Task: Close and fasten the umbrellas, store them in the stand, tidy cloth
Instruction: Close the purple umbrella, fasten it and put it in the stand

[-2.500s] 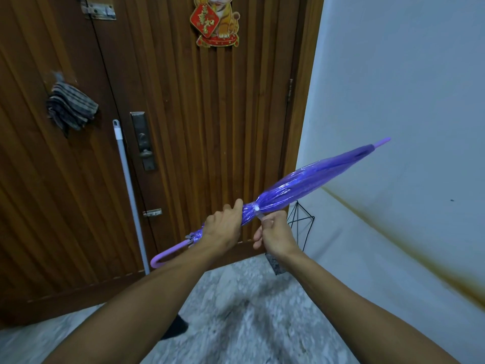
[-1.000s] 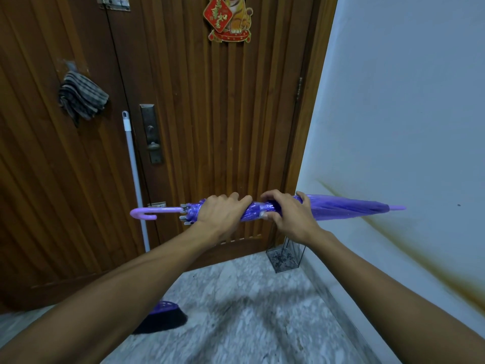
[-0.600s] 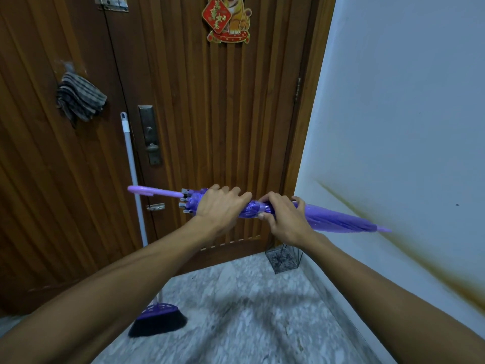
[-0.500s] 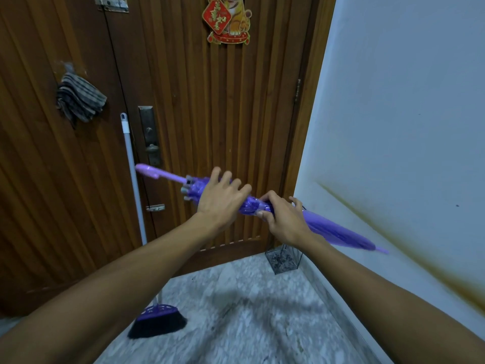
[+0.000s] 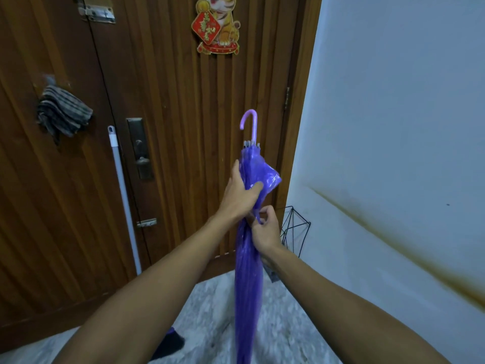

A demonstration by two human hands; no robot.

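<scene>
Views: one, worn on the head.
Facing: forward and slightly down, toward the wooden door (image 5: 183, 127).
Range: close; both forearms reach toward the door.
Right of door: white wall (image 5: 393, 127).
Below door: marble floor (image 5: 283, 324).

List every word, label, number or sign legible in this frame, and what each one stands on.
Gold characters on the red diamond of the tiger decoration stuck to the brown wooden door: present, but too blurred to read.
Purple plastic umbrella, metal lock plate, striped grey cloth: no text visible.

Broom (image 5: 123, 195) — tiger decoration (image 5: 216, 24) — door (image 5: 170, 114)
</scene>
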